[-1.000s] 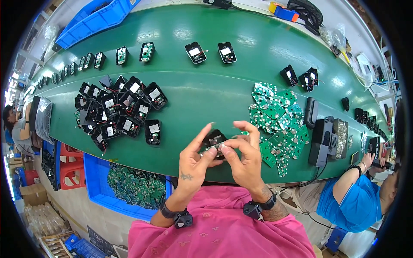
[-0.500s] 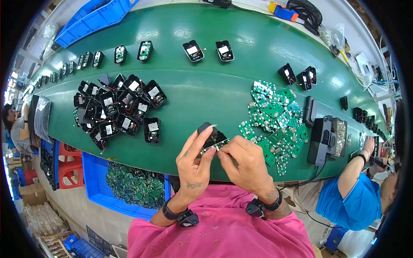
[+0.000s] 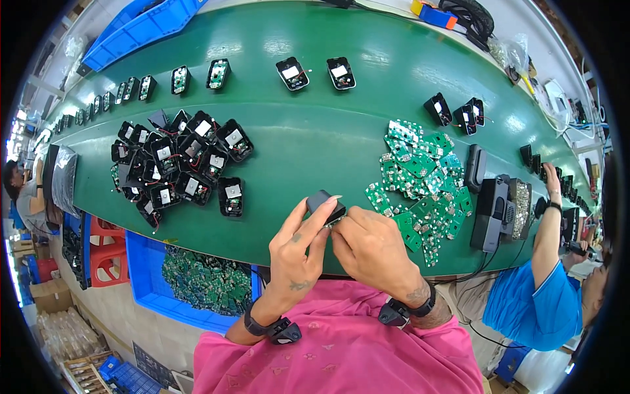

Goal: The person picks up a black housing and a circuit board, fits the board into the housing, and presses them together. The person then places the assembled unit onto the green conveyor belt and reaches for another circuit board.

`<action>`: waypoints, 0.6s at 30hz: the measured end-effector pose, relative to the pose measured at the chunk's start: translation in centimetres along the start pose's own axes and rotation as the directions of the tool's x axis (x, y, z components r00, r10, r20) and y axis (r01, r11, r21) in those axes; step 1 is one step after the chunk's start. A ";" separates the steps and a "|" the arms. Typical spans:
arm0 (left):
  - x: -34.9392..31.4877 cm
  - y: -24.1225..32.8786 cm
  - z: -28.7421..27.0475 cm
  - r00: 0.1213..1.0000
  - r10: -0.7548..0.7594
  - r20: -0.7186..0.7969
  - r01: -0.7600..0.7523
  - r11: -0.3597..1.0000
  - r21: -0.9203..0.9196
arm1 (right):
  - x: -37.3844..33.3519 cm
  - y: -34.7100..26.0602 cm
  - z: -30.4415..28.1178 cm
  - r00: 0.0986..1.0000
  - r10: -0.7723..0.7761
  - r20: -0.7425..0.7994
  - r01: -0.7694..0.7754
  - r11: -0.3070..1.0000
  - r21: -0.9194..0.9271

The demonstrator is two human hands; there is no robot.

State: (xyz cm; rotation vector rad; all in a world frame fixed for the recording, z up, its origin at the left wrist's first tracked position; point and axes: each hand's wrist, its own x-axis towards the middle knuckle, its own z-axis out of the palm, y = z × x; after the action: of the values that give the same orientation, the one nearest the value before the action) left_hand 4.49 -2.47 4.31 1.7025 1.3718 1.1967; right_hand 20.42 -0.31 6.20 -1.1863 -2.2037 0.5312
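My left hand (image 3: 298, 253) is closed around a small black plastic housing (image 3: 324, 205), its smooth outer side turned up. A sliver of circuit board (image 3: 332, 222) shows at the housing's lower edge. Against that edge my right hand (image 3: 374, 246) is closed, thumb and fingers pinched at the board; the fingertips are partly hidden. To the left lies a heap of black housings (image 3: 165, 196) with white blocks and red wires inside. On the right, loose green circuit boards (image 3: 420, 174) are spread in a pile.
Two open housings (image 3: 341, 73) stand at the back, with a row of board-filled ones (image 3: 180, 80) curving left. A black device (image 3: 489, 213) sits beside a parts box (image 3: 520, 209). Below the table edge is a blue bin (image 3: 141, 279) of boards. A co-worker's arm (image 3: 548, 236) reaches in at right.
The housing in my hands has tilted, so its outer side faces up and its inside is hidden. The co-worker's arm at right has reached farther across the table to the small housings.
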 end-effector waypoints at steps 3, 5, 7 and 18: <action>-0.1 -0.8 0.3 1.000 -0.024 0.006 0.023 0.998 0.051 | -0.2 0.2 1.1 0.999 0.037 -0.003 -0.037 0.999 -0.005; -0.2 -1.6 0.6 0.999 -0.047 -0.008 0.047 0.999 0.019 | -0.4 0.5 2.2 0.998 0.033 -0.044 -0.034 0.999 -0.003; 0.0 -1.8 0.7 0.997 -0.072 -0.022 0.072 0.997 -0.012 | -0.4 0.5 2.4 0.996 0.029 -0.084 -0.029 1.000 0.001; 1.7 -2.0 -0.1 0.938 -0.226 0.261 0.326 0.828 -0.457 | -0.8 1.6 2.1 0.921 0.311 -0.235 -0.266 0.942 0.203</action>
State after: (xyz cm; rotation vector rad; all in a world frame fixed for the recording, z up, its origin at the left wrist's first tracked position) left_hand 3.66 -0.37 2.99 1.1737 1.0319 1.0628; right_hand 20.40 -0.33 3.46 -1.4127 -1.7344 0.6248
